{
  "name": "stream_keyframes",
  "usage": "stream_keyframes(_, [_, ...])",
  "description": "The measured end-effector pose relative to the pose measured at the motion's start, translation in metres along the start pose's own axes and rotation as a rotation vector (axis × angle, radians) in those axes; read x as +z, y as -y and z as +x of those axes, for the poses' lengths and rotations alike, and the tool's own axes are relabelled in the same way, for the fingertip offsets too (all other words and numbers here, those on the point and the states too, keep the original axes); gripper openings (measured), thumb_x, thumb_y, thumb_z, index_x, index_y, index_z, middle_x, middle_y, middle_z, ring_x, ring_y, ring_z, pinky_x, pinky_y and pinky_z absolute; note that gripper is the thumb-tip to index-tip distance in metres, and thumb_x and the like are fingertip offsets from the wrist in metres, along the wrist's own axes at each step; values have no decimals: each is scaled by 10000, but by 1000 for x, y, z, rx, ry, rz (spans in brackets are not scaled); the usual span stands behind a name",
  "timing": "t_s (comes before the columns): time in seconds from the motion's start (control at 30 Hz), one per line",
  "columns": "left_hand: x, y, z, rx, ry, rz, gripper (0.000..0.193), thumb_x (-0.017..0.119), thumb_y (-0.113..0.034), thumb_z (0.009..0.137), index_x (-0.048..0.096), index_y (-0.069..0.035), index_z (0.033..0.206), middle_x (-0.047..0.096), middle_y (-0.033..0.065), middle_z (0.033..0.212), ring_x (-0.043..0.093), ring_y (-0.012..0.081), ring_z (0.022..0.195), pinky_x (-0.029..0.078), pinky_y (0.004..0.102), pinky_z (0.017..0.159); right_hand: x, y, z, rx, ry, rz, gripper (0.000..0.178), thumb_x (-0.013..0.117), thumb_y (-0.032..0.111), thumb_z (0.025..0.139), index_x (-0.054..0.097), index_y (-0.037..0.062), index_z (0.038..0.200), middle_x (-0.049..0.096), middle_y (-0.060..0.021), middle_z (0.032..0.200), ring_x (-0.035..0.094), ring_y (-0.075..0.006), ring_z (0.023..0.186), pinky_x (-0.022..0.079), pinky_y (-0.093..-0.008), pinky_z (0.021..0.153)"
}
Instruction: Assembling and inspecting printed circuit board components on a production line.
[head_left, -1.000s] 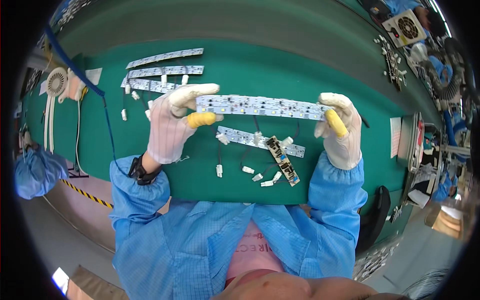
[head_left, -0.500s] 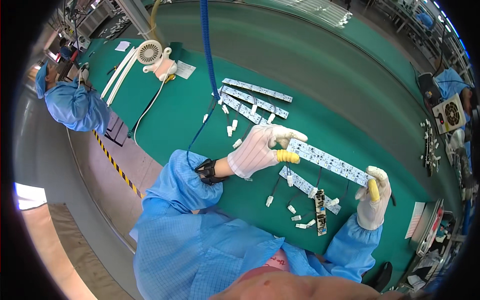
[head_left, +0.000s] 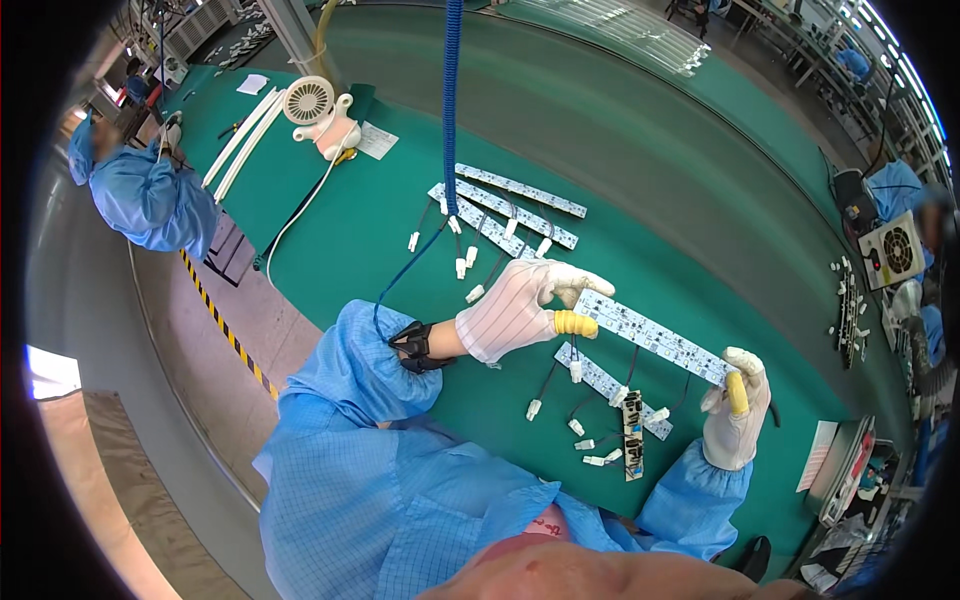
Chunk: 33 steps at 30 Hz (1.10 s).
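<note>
Stretched between my gloved hands is a long white circuit board strip (head_left: pixel 655 336) dotted with small parts, held above the table and sloping down to the right. My left hand (head_left: pixel 508 312) pinches its left end between the yellow-covered thumb and the fingers. At the other end, my right hand (head_left: pixel 737 418) grips it, also with a yellow finger cover. Wires with white plugs hang below the strip. Under it lies another white strip (head_left: pixel 592 374), partly covered by a short narrow board with dark parts (head_left: pixel 632 436). Which plugs belong to which strip is hard to tell.
Several white strips (head_left: pixel 522 190) with wired plugs lie beyond my left hand on the green table (head_left: pixel 390 225). A blue coiled cord (head_left: pixel 452 100) runs to my wrist strap (head_left: pixel 415 345). A small fan (head_left: pixel 310 102) stands far left. A co-worker (head_left: pixel 145 200) is beyond it.
Both hands keep hold of the strip. The whole view has shifted slightly, and my right hand with its end of the strip appears a little lower and farther left.
</note>
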<state>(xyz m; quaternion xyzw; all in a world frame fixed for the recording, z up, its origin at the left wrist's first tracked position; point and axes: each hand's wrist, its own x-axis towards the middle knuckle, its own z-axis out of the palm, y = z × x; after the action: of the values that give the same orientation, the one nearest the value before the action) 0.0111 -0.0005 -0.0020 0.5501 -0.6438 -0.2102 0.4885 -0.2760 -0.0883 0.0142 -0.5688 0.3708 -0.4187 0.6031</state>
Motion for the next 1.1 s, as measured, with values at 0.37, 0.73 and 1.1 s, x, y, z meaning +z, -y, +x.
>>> stream_keyframes(0.37, [-5, -4, 1, -47, 97, -44, 453, 764, -200, 691, 617, -77, 1101, 658, 34, 785, 514, 90, 626, 407, 226, 580, -4, -2, -1, -22, 25, 103, 310, 588, 271, 883, 548, 19, 1058, 553, 10, 701, 478, -26, 475, 339, -144, 432])
stream_keyframes(0.73, [-11, -13, 2, -156, 247, -306, 423, 685, -180, 788, 556, -6, 1151, 681, 70, 867, 607, 95, 820, 466, 229, 725, -4, 5, -4, -15, -4, 44, 314, 608, 240, 866, 551, -15, 1040, 541, -11, 572, 478, -55, 471, 318, -160, 440])
stream_keyframes(1.1, [-6, -5, 0, -291, 199, -475, 579, 667, -378, 772, 523, 43, 1141, 668, 124, 868, 640, 148, 799, 502, 256, 732, 0, 11, -6, -64, 63, 104, 411, 603, 290, 865, 514, -31, 1105, 545, -24, 620, 498, -80, 491, 361, -184, 477])
